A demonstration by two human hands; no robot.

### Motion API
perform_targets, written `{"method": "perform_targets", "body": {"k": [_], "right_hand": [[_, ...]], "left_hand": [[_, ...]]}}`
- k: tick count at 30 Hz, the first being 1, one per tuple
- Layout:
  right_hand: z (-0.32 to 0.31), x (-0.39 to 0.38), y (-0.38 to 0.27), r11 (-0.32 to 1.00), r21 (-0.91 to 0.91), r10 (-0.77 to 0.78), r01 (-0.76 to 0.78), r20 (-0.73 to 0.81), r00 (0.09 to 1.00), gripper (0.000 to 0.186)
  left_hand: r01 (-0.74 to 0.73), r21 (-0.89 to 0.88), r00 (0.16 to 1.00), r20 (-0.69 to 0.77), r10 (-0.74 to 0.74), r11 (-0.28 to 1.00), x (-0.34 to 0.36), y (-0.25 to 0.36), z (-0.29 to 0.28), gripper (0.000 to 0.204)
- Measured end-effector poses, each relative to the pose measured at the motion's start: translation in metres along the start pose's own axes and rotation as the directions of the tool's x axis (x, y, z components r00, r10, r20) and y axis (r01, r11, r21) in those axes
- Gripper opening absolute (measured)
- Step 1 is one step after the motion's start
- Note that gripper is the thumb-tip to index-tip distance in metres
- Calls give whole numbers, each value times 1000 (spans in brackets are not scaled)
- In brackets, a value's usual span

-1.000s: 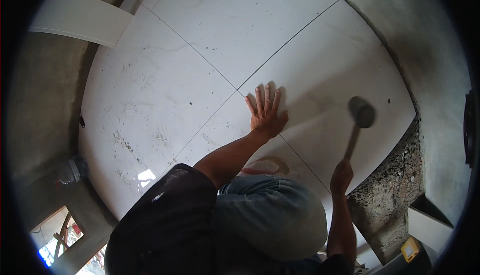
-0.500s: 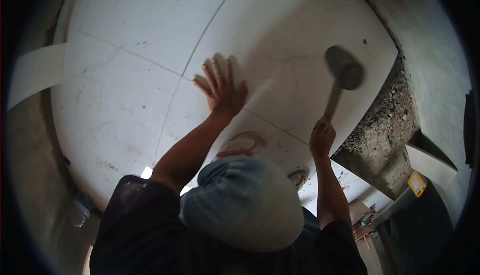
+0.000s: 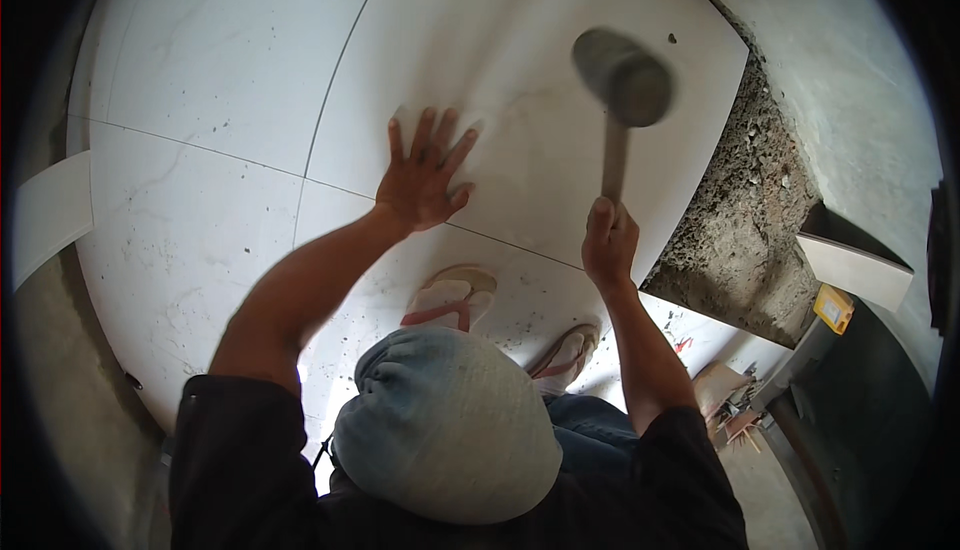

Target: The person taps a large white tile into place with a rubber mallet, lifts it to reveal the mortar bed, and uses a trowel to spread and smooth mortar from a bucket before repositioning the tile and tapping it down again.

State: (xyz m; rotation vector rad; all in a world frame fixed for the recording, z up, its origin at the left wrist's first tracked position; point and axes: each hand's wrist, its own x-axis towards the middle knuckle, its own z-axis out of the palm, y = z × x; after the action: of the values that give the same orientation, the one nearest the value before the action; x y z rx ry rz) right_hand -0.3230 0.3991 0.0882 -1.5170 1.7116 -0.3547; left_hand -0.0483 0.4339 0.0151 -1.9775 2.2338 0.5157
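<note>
My left hand [image 3: 422, 172] lies palm down with its fingers spread on a large white floor tile [image 3: 510, 160], beside the tile's near seam. My right hand [image 3: 610, 238] is wrapped round the light handle of a mallet [image 3: 622, 80]. The mallet's thick dark head is raised over the right part of the same tile, blurred by motion. Thin dark seams cross to the left of my left hand, between this tile and its neighbours.
Right of the tile lies rough grey mortar [image 3: 745, 200] along a wall [image 3: 850, 100]. A cut tile piece [image 3: 855, 270] and a yellow object [image 3: 832, 308] are at the right. My sandalled feet [image 3: 450, 295] stand on the near tiles. A pale cloth cap [image 3: 450, 420] covers the lower middle.
The view has shifted, so the tiles appear further left. My left hand has moved right along the seam and stays flat. The mallet, still in my right hand, has swung to a new angle.
</note>
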Motion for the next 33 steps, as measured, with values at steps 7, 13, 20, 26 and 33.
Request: {"method": "perform_targets", "body": {"k": [7, 13, 20, 26, 33], "right_hand": [[-3, 18, -18, 997, -31, -66, 67, 25, 998, 44], [-31, 30, -6, 989, -139, -24, 45, 151, 988, 44], [-70, 54, 13, 922, -387, 115, -8, 253, 961, 54], [-71, 74, 14, 883, -469, 128, 19, 280, 951, 51], [-32, 52, -28, 968, -217, -106, 129, 112, 988, 30]], "left_hand": [[-151, 15, 987, 62, 150, 988, 5, 6, -3, 80], [-130, 44, 988, 86, 126, 990, 5, 8, -9, 77], [-682, -82, 715, 133, 686, 726, 20, 66, 8, 70], [-900, -81, 414, 155, 897, 429, 32, 203, 41, 64], [-679, -123, 729, 10, 685, 724, 6, 117, 46, 62]]}}
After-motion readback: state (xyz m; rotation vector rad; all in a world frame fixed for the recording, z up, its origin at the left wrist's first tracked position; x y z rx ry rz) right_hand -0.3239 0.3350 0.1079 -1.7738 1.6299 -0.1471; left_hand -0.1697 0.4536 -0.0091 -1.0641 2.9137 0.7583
